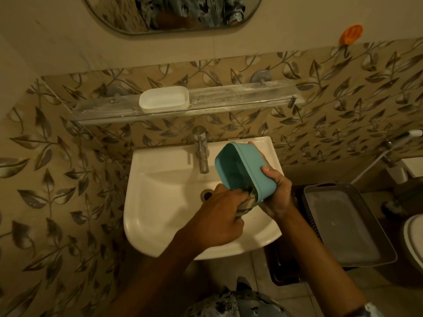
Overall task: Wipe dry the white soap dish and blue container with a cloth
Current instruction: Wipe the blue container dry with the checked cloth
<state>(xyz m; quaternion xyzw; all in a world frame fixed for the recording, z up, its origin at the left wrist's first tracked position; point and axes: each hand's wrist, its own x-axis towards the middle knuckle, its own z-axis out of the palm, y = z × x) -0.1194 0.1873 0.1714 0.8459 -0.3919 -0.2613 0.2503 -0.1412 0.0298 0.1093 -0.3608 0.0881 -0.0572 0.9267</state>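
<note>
Over the right side of the white sink, my right hand grips the blue container, tilted with its opening facing left. My left hand holds a patterned cloth bunched in its fingers and pushes it against the container's lower inside edge. The white soap dish sits upright on the glass shelf above the tap, apart from both hands.
A chrome tap stands just left of the container. A grey plastic basket sits to the right of the sink, with a toilet rim at the far right. An orange holder hangs on the wall. A mirror hangs above.
</note>
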